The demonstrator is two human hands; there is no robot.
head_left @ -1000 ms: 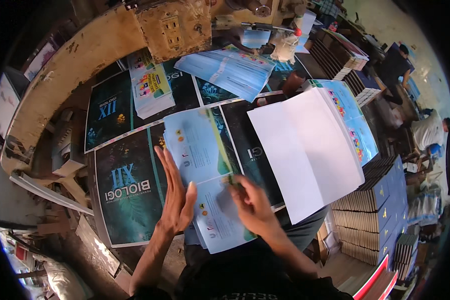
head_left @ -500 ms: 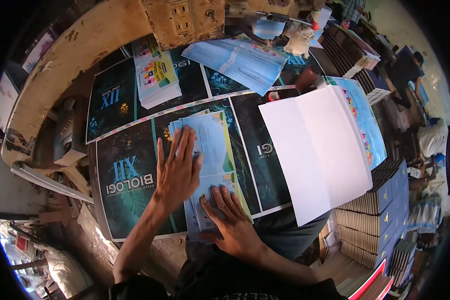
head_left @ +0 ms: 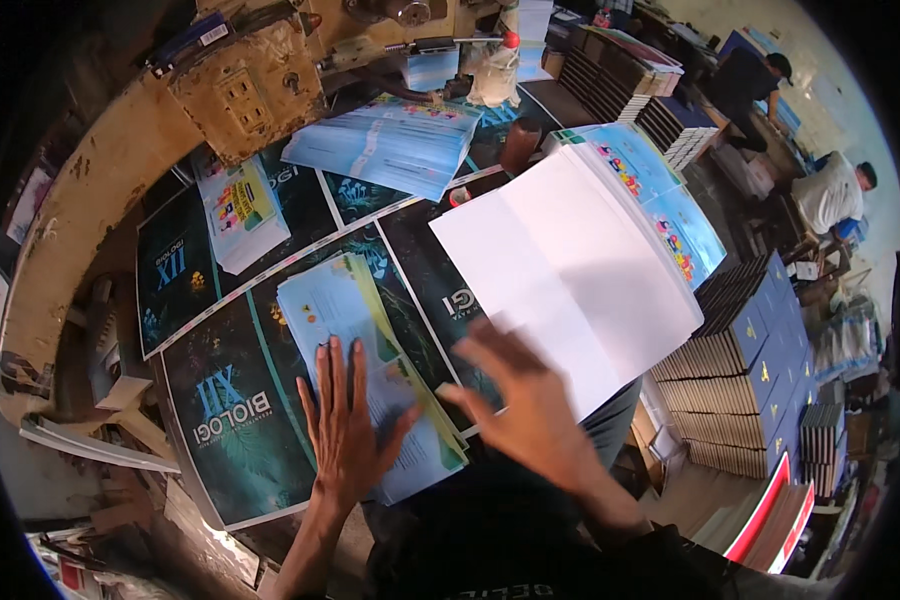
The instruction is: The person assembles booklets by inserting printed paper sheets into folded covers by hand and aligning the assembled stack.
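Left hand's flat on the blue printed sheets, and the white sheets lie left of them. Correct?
No: the head view shows the white sheets right of the blue printed sheets. The left hand does lie flat on the latter.

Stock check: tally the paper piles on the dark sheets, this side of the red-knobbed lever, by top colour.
Blue: 2, narrow pile under the left hand, fanned pile
White: 1, big pile including blue sheets at its edge
Multicoloured: 1, small pile
Total: 4
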